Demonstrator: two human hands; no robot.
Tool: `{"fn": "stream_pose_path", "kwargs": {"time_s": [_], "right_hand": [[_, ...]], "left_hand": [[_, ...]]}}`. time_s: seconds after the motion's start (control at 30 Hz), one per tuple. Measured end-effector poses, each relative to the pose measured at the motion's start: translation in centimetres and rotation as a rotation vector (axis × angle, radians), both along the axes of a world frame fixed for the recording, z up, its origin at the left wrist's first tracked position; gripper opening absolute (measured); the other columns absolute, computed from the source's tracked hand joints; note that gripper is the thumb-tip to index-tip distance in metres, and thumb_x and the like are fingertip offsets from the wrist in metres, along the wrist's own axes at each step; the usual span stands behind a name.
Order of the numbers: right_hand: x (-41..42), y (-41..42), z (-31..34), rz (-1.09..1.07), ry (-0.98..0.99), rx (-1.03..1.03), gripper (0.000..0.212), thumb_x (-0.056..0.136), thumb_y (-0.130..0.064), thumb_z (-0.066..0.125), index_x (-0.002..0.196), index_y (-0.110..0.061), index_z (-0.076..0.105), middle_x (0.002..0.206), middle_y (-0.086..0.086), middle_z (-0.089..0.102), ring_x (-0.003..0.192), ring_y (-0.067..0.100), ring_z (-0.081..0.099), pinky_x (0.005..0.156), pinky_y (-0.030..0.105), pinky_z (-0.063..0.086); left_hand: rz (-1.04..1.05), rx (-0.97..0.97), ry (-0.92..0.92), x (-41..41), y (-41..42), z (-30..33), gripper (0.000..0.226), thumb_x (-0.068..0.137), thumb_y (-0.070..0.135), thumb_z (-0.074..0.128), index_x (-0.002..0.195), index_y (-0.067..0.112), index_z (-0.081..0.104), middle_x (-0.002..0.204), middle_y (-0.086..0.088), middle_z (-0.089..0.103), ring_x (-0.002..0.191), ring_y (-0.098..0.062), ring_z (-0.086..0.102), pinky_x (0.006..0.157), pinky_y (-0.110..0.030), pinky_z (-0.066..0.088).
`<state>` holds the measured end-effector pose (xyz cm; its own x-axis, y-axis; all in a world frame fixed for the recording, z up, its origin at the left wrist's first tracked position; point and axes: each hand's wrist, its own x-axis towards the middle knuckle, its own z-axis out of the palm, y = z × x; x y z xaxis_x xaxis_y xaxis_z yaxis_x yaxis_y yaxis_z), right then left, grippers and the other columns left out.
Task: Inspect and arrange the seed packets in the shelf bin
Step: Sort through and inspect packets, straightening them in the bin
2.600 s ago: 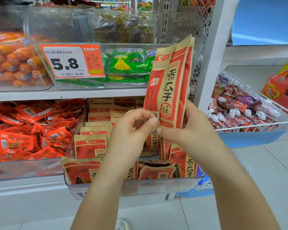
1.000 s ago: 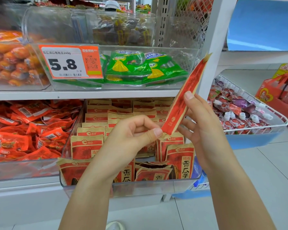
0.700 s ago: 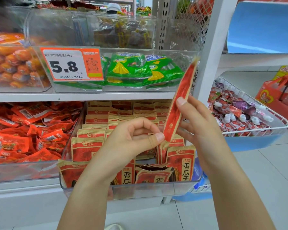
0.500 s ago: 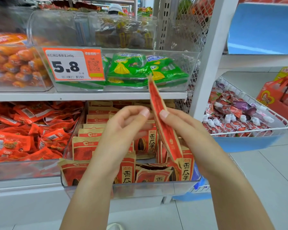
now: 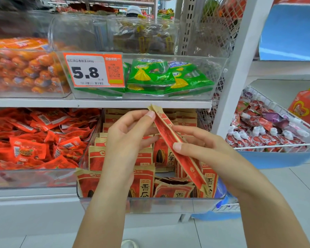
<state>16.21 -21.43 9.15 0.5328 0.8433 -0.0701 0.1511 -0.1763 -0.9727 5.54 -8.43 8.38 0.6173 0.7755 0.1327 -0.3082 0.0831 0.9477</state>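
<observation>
A red and tan seed packet [image 5: 175, 147] is held edge-on and slanted over the clear shelf bin [image 5: 168, 204], its top corner up left and its bottom down right. My left hand [image 5: 127, 140] pinches it near the top end. My right hand [image 5: 204, 151] grips its middle, thumb on the near side and fingers behind. Inside the bin, several more seed packets [image 5: 143, 181] of the same kind stand in rows, and a few near the front lie slumped. My hands hide part of the rows.
A clear bin of red snack packs [image 5: 34, 140] sits to the left. On the shelf above is a bin of green packets [image 5: 159, 77] with an orange 5.8 price tag [image 5: 93, 69]. A white upright post [image 5: 234, 74] and a wire basket of sachets [image 5: 268, 129] stand to the right.
The packet was turned from face-on to edge-on, then tipped from leaning right to leaning left and lowered toward the bin. My left hand moved up to its top end.
</observation>
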Motion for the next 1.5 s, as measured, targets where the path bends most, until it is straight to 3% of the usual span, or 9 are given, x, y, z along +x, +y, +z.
{"fn": "stream_pose_path", "kwargs": {"time_s": [0.2, 0.4, 0.53, 0.67, 0.8, 0.93, 1.1, 1.23, 1.5], "right_hand": [[0.0, 0.0, 0.0, -0.008, 0.008, 0.005, 0.053, 0.060, -0.043, 0.071, 0.113, -0.043, 0.069, 0.107, -0.011, 0.073, 0.085, 0.006, 0.072, 0.068, 0.018, 0.056], [0.1, 0.2, 0.0, 0.035, 0.004, -0.028, 0.046, 0.069, -0.046, 0.066, 0.115, -0.044, 0.067, 0.098, -0.006, 0.075, 0.086, 0.014, 0.072, 0.088, 0.043, 0.052], [0.2, 0.1, -0.1, 0.055, 0.032, -0.039, 0.048, 0.067, -0.050, 0.066, 0.114, -0.044, 0.068, 0.098, -0.006, 0.075, 0.082, 0.005, 0.069, 0.080, 0.029, 0.047], [0.1, 0.1, -0.1, 0.037, 0.032, -0.033, 0.051, 0.065, -0.053, 0.068, 0.115, -0.045, 0.067, 0.097, -0.005, 0.075, 0.082, 0.010, 0.070, 0.081, 0.036, 0.051], [-0.1, 0.7, -0.6, -0.201, 0.062, 0.076, 0.082, 0.054, -0.052, 0.073, 0.132, -0.038, 0.052, 0.096, -0.009, 0.075, 0.086, 0.008, 0.072, 0.077, 0.030, 0.052], [0.0, 1.2, -0.5, -0.415, 0.139, 0.256, 0.096, 0.055, -0.047, 0.076, 0.142, -0.028, 0.040, 0.107, -0.003, 0.071, 0.091, 0.009, 0.072, 0.079, 0.028, 0.055], [-0.1, 1.5, -0.8, -0.440, 0.094, 0.301, 0.061, 0.062, -0.043, 0.076, 0.118, -0.034, 0.051, 0.103, -0.004, 0.071, 0.089, 0.007, 0.072, 0.074, 0.025, 0.056], [0.6, 0.7, -0.1, -0.389, 0.044, 0.343, 0.055, 0.068, -0.039, 0.073, 0.118, -0.021, 0.062, 0.108, -0.003, 0.073, 0.100, 0.014, 0.070, 0.089, 0.040, 0.057], [2.1, 0.4, -0.3, -0.244, -0.208, 0.370, 0.022, 0.093, -0.010, 0.063, 0.104, -0.028, 0.062, 0.093, -0.016, 0.073, 0.096, 0.006, 0.069, 0.084, 0.025, 0.056]], "left_hand": [[0.029, 0.041, 0.012, 0.0, -0.1, 0.0, 0.012, 0.094, 0.018, 0.060, 0.091, 0.016, 0.071, 0.082, 0.001, 0.077, 0.077, -0.013, 0.074, 0.068, -0.021, 0.058], [0.031, 0.040, 0.012, 0.0, 0.1, -0.1, 0.013, 0.095, 0.017, 0.059, 0.090, 0.019, 0.071, 0.081, 0.002, 0.077, 0.075, -0.013, 0.074, 0.067, -0.021, 0.058], [0.029, 0.083, 0.014, 0.1, 0.0, -0.3, 0.013, 0.096, 0.017, 0.058, 0.094, 0.019, 0.071, 0.084, 0.003, 0.077, 0.079, -0.011, 0.074, 0.067, -0.019, 0.057], [0.039, 0.120, -0.005, 0.2, -0.1, -0.5, 0.013, 0.096, 0.018, 0.058, 0.094, 0.019, 0.070, 0.086, 0.004, 0.077, 0.082, -0.010, 0.073, 0.064, -0.019, 0.055], [0.141, 0.259, 0.076, 0.6, 0.3, -1.4, 0.011, 0.098, 0.029, 0.054, 0.102, 0.033, 0.064, 0.102, 0.011, 0.071, 0.094, -0.004, 0.068, 0.075, -0.024, 0.057], [-0.354, 0.231, 0.227, 0.8, -0.2, -1.7, 0.038, 0.081, 0.061, 0.058, 0.117, 0.048, 0.056, 0.118, 0.021, 0.066, 0.112, -0.002, 0.063, 0.091, -0.027, 0.054], [-0.264, 0.572, 0.273, 1.4, -1.9, -1.9, 0.041, 0.091, 0.026, 0.067, 0.118, 0.050, 0.048, 0.102, 0.021, 0.069, 0.090, 0.006, 0.066, 0.076, -0.013, 0.052], [-0.330, 0.417, 0.211, 1.1, -0.7, -2.1, 0.038, 0.092, 0.009, 0.063, 0.123, 0.030, 0.056, 0.109, 0.009, 0.070, 0.098, -0.002, 0.067, 0.076, -0.018, 0.054], [-0.086, 0.763, 0.461, 0.8, 0.2, -3.2, 0.037, 0.092, 0.036, 0.063, 0.127, 0.043, 0.053, 0.113, 0.025, 0.064, 0.107, 0.001, 0.058, 0.093, -0.033, 0.049]]}}
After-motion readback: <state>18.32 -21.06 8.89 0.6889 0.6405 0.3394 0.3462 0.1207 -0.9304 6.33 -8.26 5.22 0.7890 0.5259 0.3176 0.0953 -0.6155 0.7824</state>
